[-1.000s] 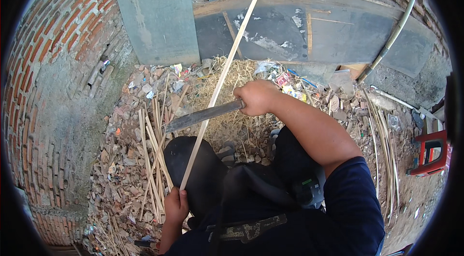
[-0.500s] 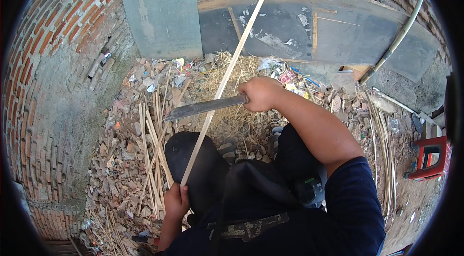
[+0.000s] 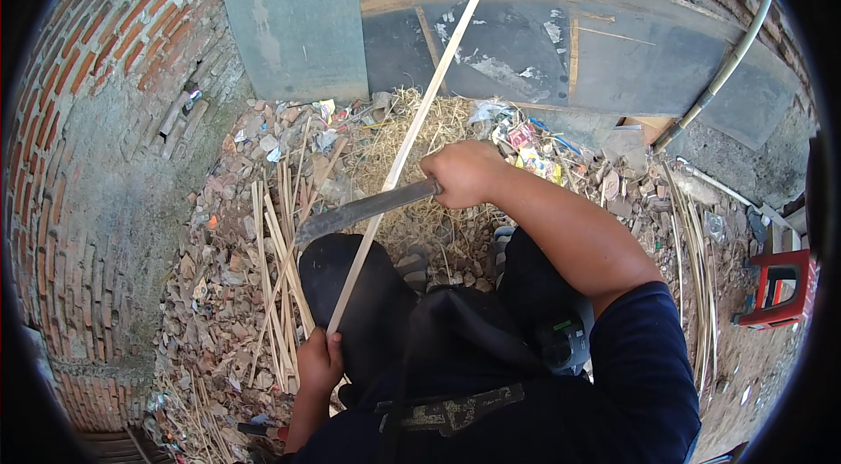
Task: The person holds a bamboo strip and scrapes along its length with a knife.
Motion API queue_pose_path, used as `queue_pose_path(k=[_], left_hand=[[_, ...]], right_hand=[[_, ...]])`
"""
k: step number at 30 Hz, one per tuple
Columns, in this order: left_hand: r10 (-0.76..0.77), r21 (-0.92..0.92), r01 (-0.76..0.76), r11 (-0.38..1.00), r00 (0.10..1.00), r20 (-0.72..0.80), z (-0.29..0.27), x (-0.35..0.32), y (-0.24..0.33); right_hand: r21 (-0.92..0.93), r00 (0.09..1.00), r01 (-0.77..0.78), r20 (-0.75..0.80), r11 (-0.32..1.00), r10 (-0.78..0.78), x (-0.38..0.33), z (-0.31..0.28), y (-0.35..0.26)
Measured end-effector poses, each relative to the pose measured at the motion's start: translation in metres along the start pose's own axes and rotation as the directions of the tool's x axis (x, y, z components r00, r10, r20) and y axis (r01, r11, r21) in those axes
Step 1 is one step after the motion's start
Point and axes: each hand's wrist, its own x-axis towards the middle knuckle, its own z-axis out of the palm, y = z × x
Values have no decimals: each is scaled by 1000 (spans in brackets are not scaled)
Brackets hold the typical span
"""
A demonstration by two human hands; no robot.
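My left hand (image 3: 320,361) is closed round the lower end of a long pale strip of split bamboo (image 3: 410,141), beside my left knee. The strip slants up and away to the right, past the heap of shavings. My right hand (image 3: 464,173) grips the handle of a machete (image 3: 363,208), whose dark, broad blade points left and lies across the strip, a little beyond my knee. Most of the handle is hidden in my fist.
More bamboo strips (image 3: 279,280) lie on the rubble to my left, others (image 3: 692,262) at the right. Shavings (image 3: 394,127) and litter (image 3: 530,148) cover the ground ahead, before dark panels (image 3: 508,52). A brick wall (image 3: 96,157) rises at left; a red stool (image 3: 780,289) stands far right.
The machete and my right hand have shifted slightly nearer to me along the strip, with the blade tilting a little more. My left hand has stayed at the strip's lower end.
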Motion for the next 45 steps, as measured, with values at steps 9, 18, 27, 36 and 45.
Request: queue_pose_path(k=[9, 18, 27, 36, 45], left_hand=[[26, 4, -26, 1000, 1000, -7, 2, 3, -4], [36, -37, -37, 999, 998, -43, 6, 5, 0], [48, -17, -48, 999, 999, -13, 2, 3, -7], [14, -57, -13, 998, 1000, 15, 1, 6, -4], [44, -46, -46, 998, 997, -56, 9, 2, -11]], right_hand=[[66, 998, -10, 55, 998, 6, 16, 19, 12], [34, 1000, -21, 7, 999, 21, 14, 15, 10], [-24, 999, 48, 23, 999, -48, 3, 7, -11], [167, 982, -95, -149, 981, 120, 19, 18, 56], [72, 997, 12, -73, 997, -7, 24, 19, 29]])
